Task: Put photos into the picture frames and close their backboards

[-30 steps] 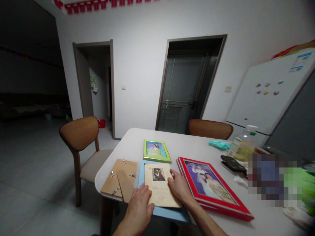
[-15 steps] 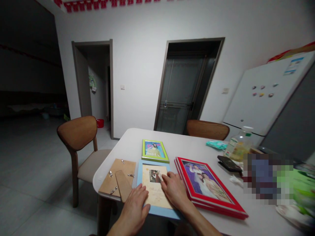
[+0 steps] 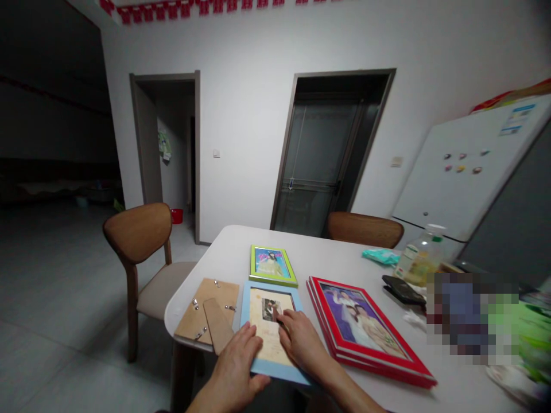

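Observation:
A light-blue picture frame (image 3: 282,370) lies at the near edge of the table, holding a cream printed sheet (image 3: 262,338) with a small dark photo on it. My left hand (image 3: 239,361) rests at the frame's lower left side, fingers stretched out. Over the sheet's right side lies my right hand (image 3: 303,338), its bent fingertips touching the sheet beside the small photo. Left of the frame is a brown backing board (image 3: 215,287) with metal clips and a support leg, partly behind my left hand.
A green picture frame (image 3: 273,281) lies beyond the blue one. Stacked red picture frames (image 3: 344,344) are at the right. Farther right are a black phone (image 3: 402,289), a bottle (image 3: 415,261) and a teal packet (image 3: 381,256). Wooden chairs (image 3: 138,229) stand around the white table (image 3: 318,252).
My right hand's fingers have bent more and shifted slightly on the sheet. My left hand stays by the frame's left side. The view has moved slightly.

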A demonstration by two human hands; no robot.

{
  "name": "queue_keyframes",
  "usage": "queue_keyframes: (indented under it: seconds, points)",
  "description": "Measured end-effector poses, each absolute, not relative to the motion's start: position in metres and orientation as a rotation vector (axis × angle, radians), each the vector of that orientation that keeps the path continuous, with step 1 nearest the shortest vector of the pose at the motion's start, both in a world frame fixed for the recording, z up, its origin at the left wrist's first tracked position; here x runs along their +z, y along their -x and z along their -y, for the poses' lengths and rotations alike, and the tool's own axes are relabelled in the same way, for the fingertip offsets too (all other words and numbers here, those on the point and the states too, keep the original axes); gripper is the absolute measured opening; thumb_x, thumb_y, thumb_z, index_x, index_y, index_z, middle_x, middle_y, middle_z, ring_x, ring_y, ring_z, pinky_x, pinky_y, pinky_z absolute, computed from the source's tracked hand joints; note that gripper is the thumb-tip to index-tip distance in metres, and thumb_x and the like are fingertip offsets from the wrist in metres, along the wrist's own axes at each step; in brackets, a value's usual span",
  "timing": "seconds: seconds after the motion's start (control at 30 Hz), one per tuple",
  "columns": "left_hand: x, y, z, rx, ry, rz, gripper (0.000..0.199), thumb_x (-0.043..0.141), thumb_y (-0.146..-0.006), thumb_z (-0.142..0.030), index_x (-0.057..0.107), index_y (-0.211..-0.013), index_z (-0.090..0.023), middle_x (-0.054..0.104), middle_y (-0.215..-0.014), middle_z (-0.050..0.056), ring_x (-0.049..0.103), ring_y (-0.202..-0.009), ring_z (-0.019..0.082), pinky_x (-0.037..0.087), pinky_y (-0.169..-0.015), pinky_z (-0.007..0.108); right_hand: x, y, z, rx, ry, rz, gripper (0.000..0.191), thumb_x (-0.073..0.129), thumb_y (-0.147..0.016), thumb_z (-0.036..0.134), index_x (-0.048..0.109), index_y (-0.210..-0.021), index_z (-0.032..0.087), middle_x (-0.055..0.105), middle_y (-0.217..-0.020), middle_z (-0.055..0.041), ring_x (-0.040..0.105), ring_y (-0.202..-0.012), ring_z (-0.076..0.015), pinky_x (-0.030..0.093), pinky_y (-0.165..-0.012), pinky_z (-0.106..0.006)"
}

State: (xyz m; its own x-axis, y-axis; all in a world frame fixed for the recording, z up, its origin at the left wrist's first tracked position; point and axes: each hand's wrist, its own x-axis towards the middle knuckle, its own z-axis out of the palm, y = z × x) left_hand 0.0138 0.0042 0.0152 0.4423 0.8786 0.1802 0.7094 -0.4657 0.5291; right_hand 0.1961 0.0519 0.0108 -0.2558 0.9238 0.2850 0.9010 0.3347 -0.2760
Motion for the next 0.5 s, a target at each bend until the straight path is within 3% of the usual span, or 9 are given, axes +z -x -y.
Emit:
queue_keyframes:
  seconds: [0.13, 0.23, 0.5]
  points:
    - [0.023, -0.016, -0.002, 0.529, -2.321, -1.373, 0.038, 0.062, -0.062, -0.026, 0.055, -0.098, -0.015, 0.043, -0.124, 0.012, 0.027, -0.121, 0.025, 0.024, -0.099, 0.040, 0.017, -0.195, -0.046, 0.110, 1.600, 2.262, 0.024, 0.049, -0.070, 0.030, 0.061, -0.089, 0.023, 0.051, -0.111, -0.0070, 0.042, -0.102, -0.0222, 0.030, -0.083, -0.033]
    - [0.026, -0.018, 0.001, 0.534, -2.328, -1.361, 0.037, 0.060, -0.063, -0.026, 0.055, -0.098, -0.016, 0.043, -0.124, 0.012, 0.026, -0.122, 0.025, 0.023, -0.099, 0.040, 0.020, -0.198, -0.046, 0.150, 1.605, 2.312, 0.024, 0.047, -0.071, 0.032, 0.059, -0.090, 0.024, 0.052, -0.111, -0.0053, 0.043, -0.102, -0.0223, 0.030, -0.081, -0.034]
    - [0.012, 0.034, -0.007, 0.630, -2.221, -1.534, 0.066, 0.060, -0.055, -0.018, 0.041, -0.118, -0.023, 0.031, -0.133, 0.006, 0.023, -0.123, 0.022, 0.016, -0.101, 0.042, 0.025, -0.173, -0.051, 0.277, 1.420, 2.292, 0.027, 0.042, -0.076, 0.028, 0.059, -0.093, 0.019, 0.058, -0.098, -0.0079, 0.049, -0.092, -0.0183, 0.032, -0.080, -0.029]
